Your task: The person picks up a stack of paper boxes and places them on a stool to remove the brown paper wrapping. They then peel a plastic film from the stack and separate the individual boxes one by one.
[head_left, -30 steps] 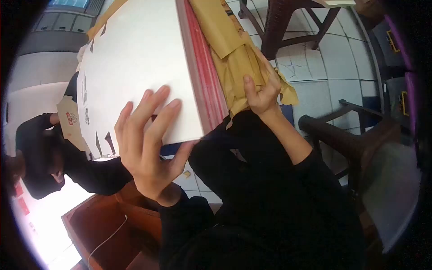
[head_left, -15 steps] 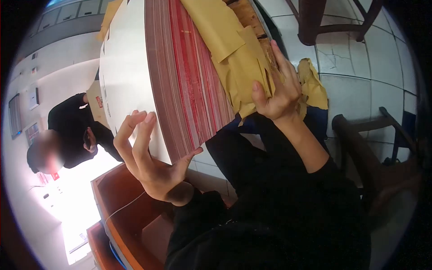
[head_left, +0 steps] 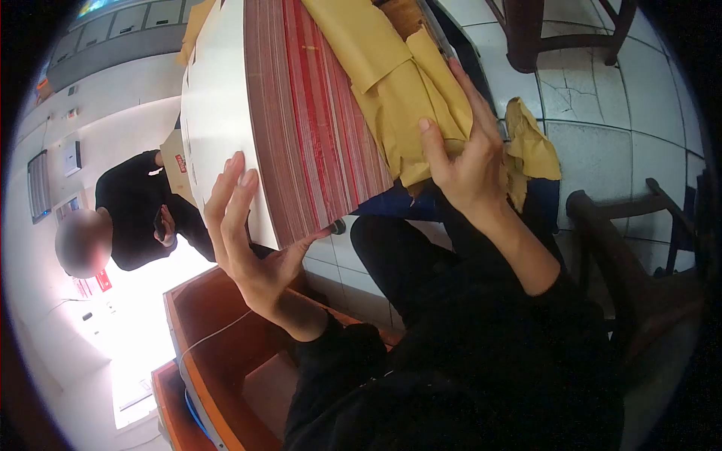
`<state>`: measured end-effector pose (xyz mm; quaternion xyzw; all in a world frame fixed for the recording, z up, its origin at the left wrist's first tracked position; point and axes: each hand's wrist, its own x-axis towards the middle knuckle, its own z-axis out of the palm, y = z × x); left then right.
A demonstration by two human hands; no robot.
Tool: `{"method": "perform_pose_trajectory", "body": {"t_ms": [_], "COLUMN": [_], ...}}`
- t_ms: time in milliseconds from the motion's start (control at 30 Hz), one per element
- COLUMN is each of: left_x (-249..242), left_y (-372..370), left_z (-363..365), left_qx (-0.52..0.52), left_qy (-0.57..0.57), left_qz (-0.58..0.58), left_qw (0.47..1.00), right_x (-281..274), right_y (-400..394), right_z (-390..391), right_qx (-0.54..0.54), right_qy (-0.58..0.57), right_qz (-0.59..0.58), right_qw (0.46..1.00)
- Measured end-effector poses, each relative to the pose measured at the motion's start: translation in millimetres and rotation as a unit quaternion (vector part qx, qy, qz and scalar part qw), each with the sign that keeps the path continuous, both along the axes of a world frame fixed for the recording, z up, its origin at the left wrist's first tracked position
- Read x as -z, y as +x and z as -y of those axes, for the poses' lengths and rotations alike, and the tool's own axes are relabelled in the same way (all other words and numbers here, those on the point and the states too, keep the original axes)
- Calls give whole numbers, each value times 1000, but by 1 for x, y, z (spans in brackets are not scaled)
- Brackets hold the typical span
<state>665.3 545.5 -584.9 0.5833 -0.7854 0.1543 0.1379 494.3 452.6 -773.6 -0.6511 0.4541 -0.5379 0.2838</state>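
A thick stack of sheets (head_left: 320, 135) with red and pinkish-brown edges and a white face (head_left: 218, 113) fills the upper middle. My left hand (head_left: 252, 233) spans its near corner, with fingers against the white face and the thumb along the lower edge. Creased yellow-brown kraft paper (head_left: 387, 90) covers the stack's right side. My right hand (head_left: 474, 165) holds this paper at its edge, thumb on the front and fingers stretched along the far side. The fingers' undersides are hidden.
A torn piece of kraft paper (head_left: 532, 143) hangs at the right. Dark chairs (head_left: 632, 225) stand on the tiled floor (head_left: 590, 161). An orange-brown wooden cabinet (head_left: 203, 331) is below left. Another person (head_left: 139, 210) in black is at the left, with a dark object in hand.
The kraft paper at the right now covers more of the brown surface behind it, with my right hand on it. My left fingers are straighter and higher on the white face. The view has shifted slightly.
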Motion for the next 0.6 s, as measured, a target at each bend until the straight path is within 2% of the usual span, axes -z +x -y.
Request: {"method": "perform_pose_trajectory", "body": {"t_ms": [67, 167, 267, 467, 600], "left_x": [1, 1, -1, 0, -1], "left_y": [1, -6, -10, -14, -14], "left_z": [-1, -3, -3, -2, -2], "left_qx": [1, -33, -32, -47, -38], "left_qy": [-1, 3, 6, -11, -8], "left_qz": [-6, -12, -19, -6, -7], "left_qw": [1000, 999, 999, 999, 999], "right_x": [-33, -57, -41, -40, -42], "right_y": [-13, -3, 9, 5, 2], "right_z": [-2, 3, 20, 23, 26], "right_qx": [-30, 17, -25, -19, -16], "right_qy": [69, 25, 51, 62, 88], "right_qz": [-51, -106, -11, 33, -4], "right_qw": [996, 994, 998, 997, 996]}}
